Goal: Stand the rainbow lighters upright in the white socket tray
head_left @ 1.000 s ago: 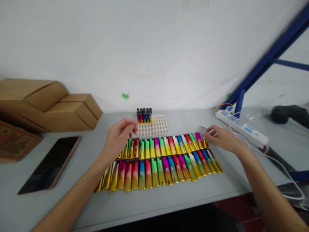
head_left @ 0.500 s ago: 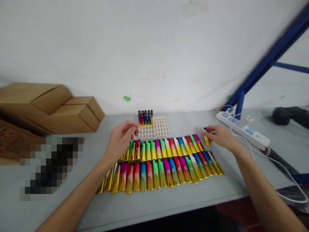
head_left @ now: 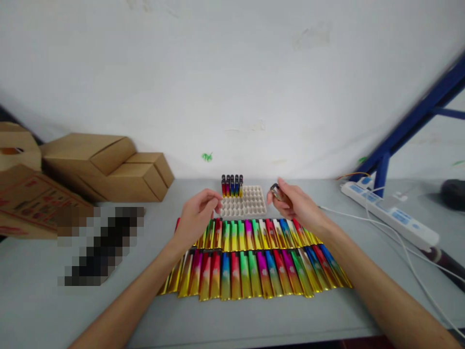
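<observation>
My right hand [head_left: 292,201] grips a lighter [head_left: 277,192], its dark metal top tilted up to the left, just right of the pale tray. The tray [head_left: 250,206] has rows of small holes. Several lighters with black tops [head_left: 231,188] stand upright in its back left part. Left of the tray's front corner is my left hand [head_left: 199,211], its fingers curled and the tips close together; anything between them is hidden. In front of both hands lie two long rows of shiny lighters, a back row [head_left: 250,234] and a front row [head_left: 250,274], in many colours fading to gold.
Cardboard boxes [head_left: 109,165] stand at the left against the white wall [head_left: 232,87]. A blurred-out dark object [head_left: 105,247] lies on the grey table [head_left: 123,310] nearby. To the right are a white power strip [head_left: 390,213], loose white cables [head_left: 403,252] and a blue metal frame [head_left: 410,128].
My right hand has brought the lighter leftward from the right end of the rows to beside the tray. The left hand stays near the tray's left side. The view has shifted slightly.
</observation>
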{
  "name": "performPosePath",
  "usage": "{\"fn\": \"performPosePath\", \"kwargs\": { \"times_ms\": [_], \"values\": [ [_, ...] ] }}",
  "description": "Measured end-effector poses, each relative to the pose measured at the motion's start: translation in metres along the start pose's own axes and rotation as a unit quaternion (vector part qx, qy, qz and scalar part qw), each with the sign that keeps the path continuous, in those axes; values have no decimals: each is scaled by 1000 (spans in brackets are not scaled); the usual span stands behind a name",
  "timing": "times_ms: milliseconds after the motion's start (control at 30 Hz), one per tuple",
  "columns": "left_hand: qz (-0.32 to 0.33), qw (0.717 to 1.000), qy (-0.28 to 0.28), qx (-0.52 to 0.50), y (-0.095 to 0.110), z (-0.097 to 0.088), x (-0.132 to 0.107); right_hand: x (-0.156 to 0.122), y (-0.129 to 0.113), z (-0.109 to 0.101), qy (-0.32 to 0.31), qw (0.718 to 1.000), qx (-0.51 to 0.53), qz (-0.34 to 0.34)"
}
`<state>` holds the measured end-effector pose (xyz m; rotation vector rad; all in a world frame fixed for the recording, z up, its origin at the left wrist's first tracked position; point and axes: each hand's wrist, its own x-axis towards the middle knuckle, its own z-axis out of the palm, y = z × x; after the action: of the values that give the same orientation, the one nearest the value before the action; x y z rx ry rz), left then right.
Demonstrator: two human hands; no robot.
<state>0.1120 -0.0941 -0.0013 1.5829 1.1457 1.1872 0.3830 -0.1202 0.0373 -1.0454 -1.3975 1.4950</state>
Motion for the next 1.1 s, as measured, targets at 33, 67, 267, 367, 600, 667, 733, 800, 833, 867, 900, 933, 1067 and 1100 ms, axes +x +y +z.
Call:
{"fn": "performPosePath", "kwargs": {
  "times_ms": [33, 67, 267, 367, 600, 667, 733, 800, 833, 867, 900, 933, 1067, 1100],
  "values": [
    [1, 1000, 1, -1, 1, 0, 0, 2, 1, 3, 4, 1000, -3, 8],
    [2, 1000, 2, -1, 2, -1, 0, 4, 3, 5, 10, 1000, -8, 15],
    [9, 1000, 3, 17, 9, -2, -1, 1, 9, 17, 53, 996, -58, 51],
    [10, 1000, 3, 19, 9, -2, -1, -2, 11, 22, 48, 995, -65, 65],
    [14, 1000, 9, 26, 7, -4, 0, -4, 23, 27, 17, 997, -42, 60],
    [15, 999, 11, 26, 6, -5, 1, -4, 25, 27, 12, 998, -37, 59],
    [15, 999, 14, 26, 6, -6, 1, -4, 25, 27, 9, 998, -30, 61],
    [14, 999, 18, 27, 6, -6, 2, -4, 25, 27, 8, 997, -23, 66],
    [13, 999, 20, 27, 6, -7, 2, -3, 24, 27, 5, 997, -21, 67],
    [13, 999, 24, 27, 6, -7, 3, -3, 24, 27, 2, 998, -19, 67],
    [12, 999, 26, 26, 6, -7, 3, -3, 23, 27, -2, 998, -18, 65],
    [11, 999, 29, 26, 6, -7, 3, -3, 23, 27, -3, 998, -18, 63],
    [14, 999, 35, 28, 7, -9, 4, -3, 23, 25, -8, 997, -14, 76],
    [15, 999, 38, 28, 7, -10, 4, -2, 23, 24, -10, 996, -7, 85]
  ]
}}
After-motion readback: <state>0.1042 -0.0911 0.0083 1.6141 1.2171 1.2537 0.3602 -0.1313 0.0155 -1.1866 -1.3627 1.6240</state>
